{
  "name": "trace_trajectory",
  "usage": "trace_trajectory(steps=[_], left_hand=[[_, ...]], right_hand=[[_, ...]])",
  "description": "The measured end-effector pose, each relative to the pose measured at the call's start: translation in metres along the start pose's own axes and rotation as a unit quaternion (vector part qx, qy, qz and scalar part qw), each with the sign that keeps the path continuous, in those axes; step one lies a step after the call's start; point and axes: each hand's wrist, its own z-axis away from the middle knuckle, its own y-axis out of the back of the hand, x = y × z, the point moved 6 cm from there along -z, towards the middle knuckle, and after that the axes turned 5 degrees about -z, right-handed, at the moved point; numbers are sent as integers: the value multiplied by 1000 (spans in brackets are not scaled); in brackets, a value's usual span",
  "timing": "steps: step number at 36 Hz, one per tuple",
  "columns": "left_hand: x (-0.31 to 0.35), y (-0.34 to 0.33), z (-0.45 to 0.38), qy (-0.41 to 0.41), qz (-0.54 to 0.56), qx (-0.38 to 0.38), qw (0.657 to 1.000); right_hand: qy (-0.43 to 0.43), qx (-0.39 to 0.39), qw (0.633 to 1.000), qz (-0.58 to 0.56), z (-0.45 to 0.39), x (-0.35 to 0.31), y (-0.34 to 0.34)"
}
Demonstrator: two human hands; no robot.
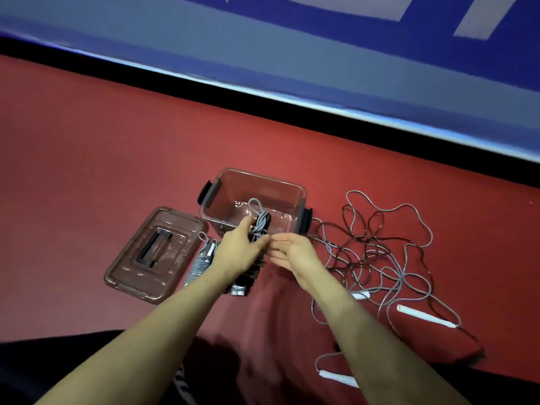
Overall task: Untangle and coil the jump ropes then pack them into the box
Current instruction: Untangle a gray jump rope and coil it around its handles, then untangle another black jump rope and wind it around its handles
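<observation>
A red cloth (117, 159) covers the surface. On it stands a clear, rectangular plastic box (293, 190) with dark side latches, open at the top. Its flat ribbed lid (131, 270) lies to the left, handle up. Right of the box sprawls a loose tangle (377, 249) of thin grey and dark cords with white tube handles. The left hand (242, 247) is closed around a coiled rope bundle (261, 223), long axis pointing away into the box mouth, a grey loop at its far end. The right hand (295, 252) is open, fingers loosely spread, just beside the bundle, holding nothing. A second wound bundle (201, 263) lies between lid and left forearm.
</observation>
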Motion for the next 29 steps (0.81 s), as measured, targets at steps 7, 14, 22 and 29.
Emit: trace_trajectory(steps=[7,14,22,29], left_hand=[[-54,-57,-10,3,-54,-94,994],[-80,-96,-24,-8,-76,-192,978],[-106,-129,-38,36,-123,-169,977],[-109,-137,-42,42,-155,-152,975]], right_hand=[[-74,12,997,28,-43,69,10],[-112,32,993,30,-75,107,25],[-111,29,990,85,-108,126,21],[-111,-10,984,138,-115,126,27]])
